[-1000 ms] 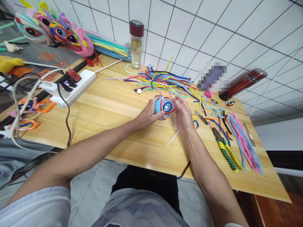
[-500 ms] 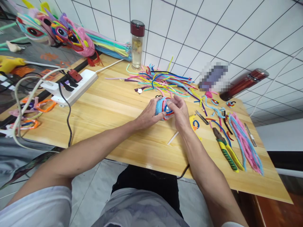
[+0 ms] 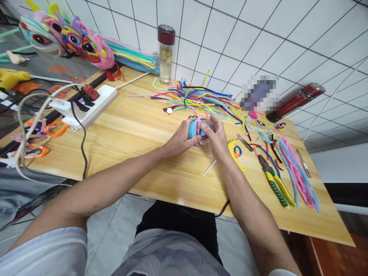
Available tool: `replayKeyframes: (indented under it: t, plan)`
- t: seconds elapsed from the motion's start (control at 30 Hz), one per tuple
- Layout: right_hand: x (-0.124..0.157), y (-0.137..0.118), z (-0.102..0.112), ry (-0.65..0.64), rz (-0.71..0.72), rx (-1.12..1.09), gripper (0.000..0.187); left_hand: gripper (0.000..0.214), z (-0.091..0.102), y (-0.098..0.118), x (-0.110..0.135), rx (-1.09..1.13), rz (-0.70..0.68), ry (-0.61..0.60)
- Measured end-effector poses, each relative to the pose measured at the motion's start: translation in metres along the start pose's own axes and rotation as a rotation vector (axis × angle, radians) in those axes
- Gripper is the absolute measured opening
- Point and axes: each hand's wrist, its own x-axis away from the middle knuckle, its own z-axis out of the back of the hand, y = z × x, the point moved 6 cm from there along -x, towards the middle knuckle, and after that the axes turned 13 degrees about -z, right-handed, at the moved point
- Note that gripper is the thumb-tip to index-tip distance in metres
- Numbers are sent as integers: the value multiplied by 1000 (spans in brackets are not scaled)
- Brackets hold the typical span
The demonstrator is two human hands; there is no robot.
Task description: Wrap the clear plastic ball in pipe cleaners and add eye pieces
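Observation:
A small round piece [image 3: 197,129] wound from light blue, red and dark blue pipe cleaners sits between both hands just above the wooden table [image 3: 138,126]. My left hand [image 3: 179,140] cups its left side with fingers curled round it. My right hand [image 3: 217,138] covers its right side, fingers pressed onto the front, hiding most of the ringed face. A heap of loose coloured pipe cleaners [image 3: 198,97] lies just behind the hands.
Yellow-handled pliers [image 3: 274,182], small cutters [image 3: 244,142] and pink and blue pipe cleaner bundles [image 3: 296,170] lie to the right. A white power strip [image 3: 86,105] with cables sits left. A glass bottle [image 3: 166,53] and colourful masks [image 3: 66,36] stand at the back.
My right hand's fingers have slid leftwards over the front of the pipe cleaner piece, covering the blue and red ring that showed earlier. My left hand kept its hold.

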Motion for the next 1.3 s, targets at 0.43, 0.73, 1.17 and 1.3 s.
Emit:
replayKeyframes:
  t: [0.43,0.73,1.17,1.3]
  plan:
    - [-6,3,9,-22,-21,-118,60,70,5,2,-2,79,25,-41]
    - [-8,7,10,-25,-20,-117,59,76,2,0,-4,89,34,-10]
    - [-4,9,10,-33,14,-117,66,83,2,1,-3,95,57,14]
    - [-5,12,10,-27,13,-126,66,84,2,1,-3,104,48,16]
